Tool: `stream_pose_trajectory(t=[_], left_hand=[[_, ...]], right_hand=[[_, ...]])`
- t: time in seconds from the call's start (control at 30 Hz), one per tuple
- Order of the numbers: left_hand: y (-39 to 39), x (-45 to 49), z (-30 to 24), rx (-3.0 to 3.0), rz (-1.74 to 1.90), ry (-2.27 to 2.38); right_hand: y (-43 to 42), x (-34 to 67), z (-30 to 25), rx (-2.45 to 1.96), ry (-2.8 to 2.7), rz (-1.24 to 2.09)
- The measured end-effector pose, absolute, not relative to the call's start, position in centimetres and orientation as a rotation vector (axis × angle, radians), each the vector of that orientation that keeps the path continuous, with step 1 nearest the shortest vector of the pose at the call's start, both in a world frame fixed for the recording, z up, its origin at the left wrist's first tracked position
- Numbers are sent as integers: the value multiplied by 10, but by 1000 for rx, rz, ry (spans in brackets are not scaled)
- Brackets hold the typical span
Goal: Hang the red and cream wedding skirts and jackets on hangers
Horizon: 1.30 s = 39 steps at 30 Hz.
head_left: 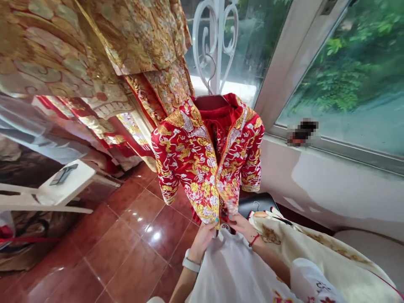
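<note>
A red jacket with gold and silver embroidery hangs from a hanger on a white scrolled metal rack. Its front is unfastened, and a red lining shows at the neck. My left hand, with a pale band at the wrist, grips the lower front edge of one panel. The other panel's lower corner is held by my right hand, which has a red string bracelet. That panel is slightly blurred. Some fingertips of both hands are hidden by the cloth.
Gold embroidered garments hang on the left. Beside them stands a white chair with a small grey object on it. A cream embroidered garment lies at right, below the window. The floor is glossy red tile.
</note>
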<state>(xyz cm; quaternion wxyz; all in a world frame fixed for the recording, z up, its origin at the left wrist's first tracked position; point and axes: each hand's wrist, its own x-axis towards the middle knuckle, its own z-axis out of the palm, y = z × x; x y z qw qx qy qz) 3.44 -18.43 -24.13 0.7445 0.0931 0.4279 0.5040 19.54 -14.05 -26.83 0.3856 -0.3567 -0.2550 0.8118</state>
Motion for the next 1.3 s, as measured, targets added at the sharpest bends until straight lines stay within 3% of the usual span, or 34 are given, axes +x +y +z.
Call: stream_pose_trajectory(t=[0.13,0.93,1.3], left_hand=[[-187,36,-237,215,1132,947],[-194,34,-240,287,1092,996],[-192,35,-268,332,1228,1037]], right_hand=[[-141,197,-266,-800,-591,2225],[-148,177,-233,-871,-643,2146],[-144,170,-258,-873,-627,2129]])
